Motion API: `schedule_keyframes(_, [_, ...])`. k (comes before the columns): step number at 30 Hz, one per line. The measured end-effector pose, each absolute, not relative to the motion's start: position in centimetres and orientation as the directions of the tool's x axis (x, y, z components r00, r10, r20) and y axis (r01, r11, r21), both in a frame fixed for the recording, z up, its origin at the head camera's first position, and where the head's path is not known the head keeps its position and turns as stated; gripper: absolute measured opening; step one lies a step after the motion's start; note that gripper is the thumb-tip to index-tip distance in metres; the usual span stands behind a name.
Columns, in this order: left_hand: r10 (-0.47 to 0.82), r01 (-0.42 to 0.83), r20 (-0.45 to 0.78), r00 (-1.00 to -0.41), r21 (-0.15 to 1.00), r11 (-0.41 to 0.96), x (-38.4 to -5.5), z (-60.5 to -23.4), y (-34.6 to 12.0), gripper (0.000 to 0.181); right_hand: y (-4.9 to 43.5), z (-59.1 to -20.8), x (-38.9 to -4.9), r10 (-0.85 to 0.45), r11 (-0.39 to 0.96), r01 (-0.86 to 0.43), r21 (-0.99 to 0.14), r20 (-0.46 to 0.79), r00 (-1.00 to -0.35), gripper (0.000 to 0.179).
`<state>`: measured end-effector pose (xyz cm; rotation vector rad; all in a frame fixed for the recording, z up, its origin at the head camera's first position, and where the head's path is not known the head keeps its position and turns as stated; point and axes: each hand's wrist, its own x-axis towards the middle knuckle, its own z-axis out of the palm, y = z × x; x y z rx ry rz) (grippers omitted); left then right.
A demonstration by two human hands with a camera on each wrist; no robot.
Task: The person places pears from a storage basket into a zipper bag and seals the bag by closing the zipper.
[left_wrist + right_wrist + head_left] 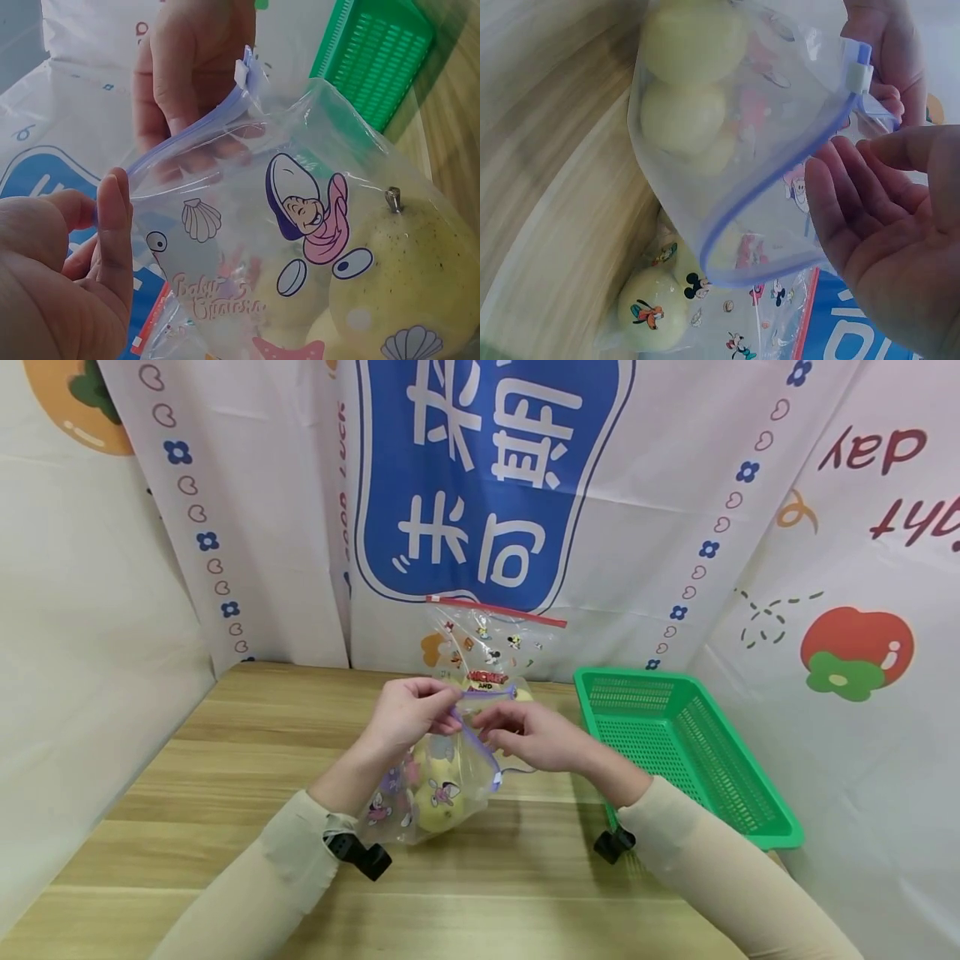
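Observation:
A clear zip bag point(225, 225) with cartoon prints and a purple zip point(776, 176) holds several yellow-green pears point(405, 262). My left hand point(408, 714) pinches the zip edge between thumb and fingers. My right hand point(536, 737) is at the mouth of the bag, its fingers loosely bent beside the zip, with a gap between thumb and fingers in the head view. The bag's mouth gapes in the right wrist view, and a white slider point(859, 78) sits near one end of the zip. Whether the right fingertips touch the plastic is hard to tell.
Behind stands a second clear bag point(480, 635) with a red zip and cartoon prints, with pears point(652, 309) in it. A green perforated basket point(750, 760) stands on the right of the wooden table point(187, 777). Printed cloth point(300, 527) hangs behind the table.

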<state>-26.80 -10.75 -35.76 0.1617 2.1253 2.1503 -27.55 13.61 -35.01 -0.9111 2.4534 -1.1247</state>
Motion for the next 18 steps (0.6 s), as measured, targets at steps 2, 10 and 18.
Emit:
schedule_keyframes(2, [0.155, -0.008, -0.006, -0.988, 1.000, -0.013, -26.8, -35.8, -10.8, 0.034, 13.9, -34.9, -27.6, -0.639, 0.506, -0.425, -0.750, 0.006, -0.770, 0.027])
schedule_keyframes(10, [0.156, -0.007, -0.005, -0.988, 1.000, -0.014, -26.8, -35.8, -10.8, 0.034, 15.1, -34.8, -27.4, -0.599, 0.531, -0.389, -0.752, -0.009, -0.800, 0.021])
schedule_keyframes(18, [0.153, -0.003, 0.000, -0.988, 1.000, -0.020, -26.8, -36.0, -10.9, 0.034, 15.7, -34.3, -26.6, -0.605, 0.547, -0.389, -0.741, -0.029, -0.795, 0.017])
